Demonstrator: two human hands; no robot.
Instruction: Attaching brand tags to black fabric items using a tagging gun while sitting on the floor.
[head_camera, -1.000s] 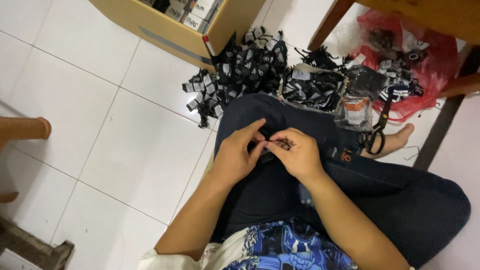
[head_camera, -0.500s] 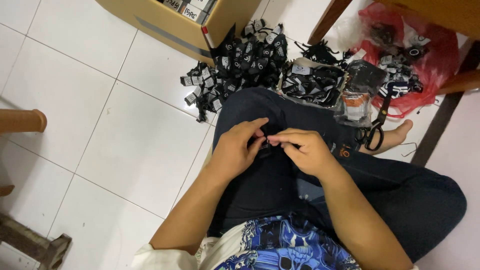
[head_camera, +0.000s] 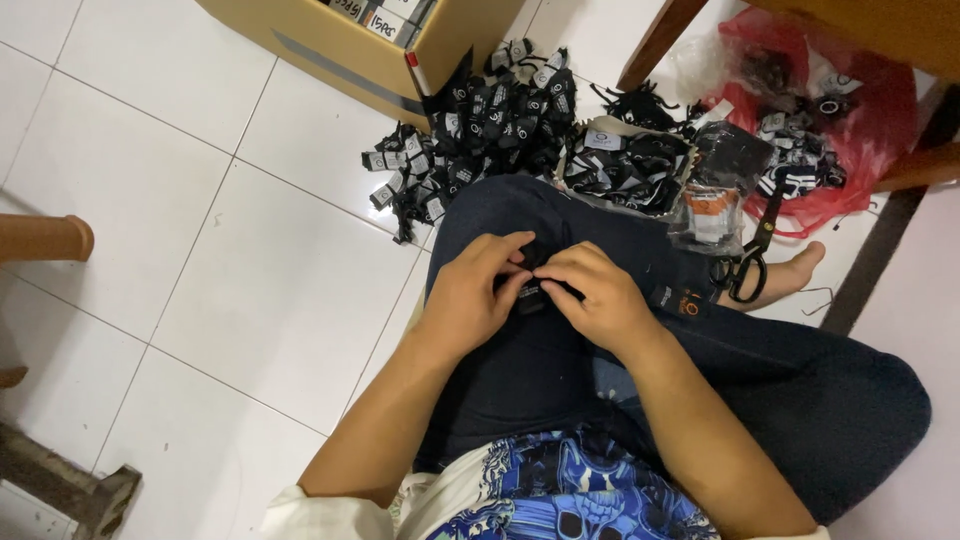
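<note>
Cardboard box (head_camera: 350, 50) seen at top, white labels inside; heap of black tags (head_camera: 480, 130) just beside it on white tiled floor (head_camera: 200, 250). Red bag (head_camera: 860, 130) at right under wooden chair leg, clear packet (head_camera: 715, 205) and black scissors (head_camera: 748, 262) by the knee. Small black tag (head_camera: 530, 292) held over the lap, pinched by left hand (head_camera: 470, 295) and right hand (head_camera: 595, 295)

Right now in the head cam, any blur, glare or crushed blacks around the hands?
Head view: sharp overall, no motion blur on the left hand or right hand. The small black tag between them merges into the dark jeans, detail lost. Soft even light, faint sheen on the white floor tiles, no hard glare. Black tag pile reads as a dense dark mass.
</note>
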